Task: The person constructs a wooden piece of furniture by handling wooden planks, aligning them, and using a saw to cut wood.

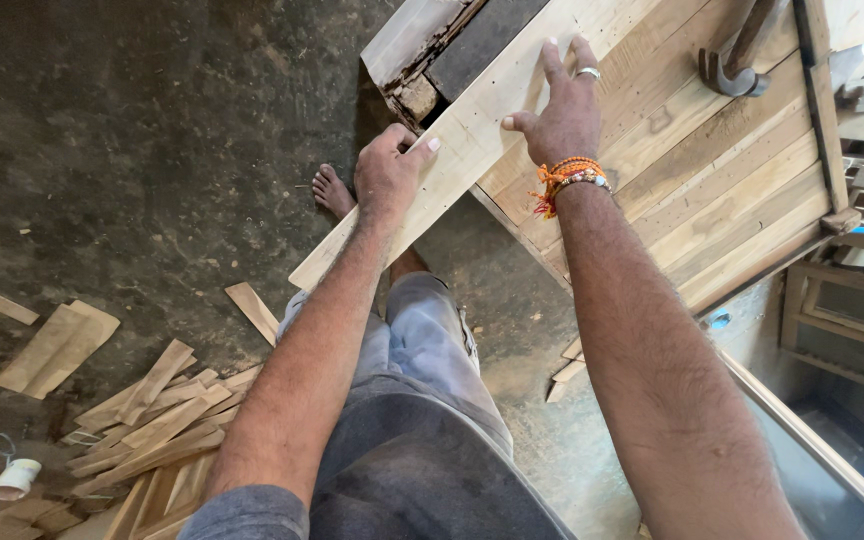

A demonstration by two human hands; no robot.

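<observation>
A long pale wooden plank (472, 130) lies along the near edge of a slatted wooden panel (722, 170) and sticks out past it towards my legs. My left hand (389, 175) grips the plank's overhanging part, thumb on top. My right hand (564, 105) rests flat on the plank further up, fingers spread; it wears a ring and orange bead bracelets at the wrist. A dark board (477, 40) and a rough block (417, 95) lie under the far end of the plank.
A claw hammer (737, 65) lies on the panel's far side. Several wood offcuts (152, 420) are piled on the dark floor at lower left, beside a white cup (14, 478). My bare foot (332, 190) stands below the plank. Wooden frames (852, 300) stand on the right.
</observation>
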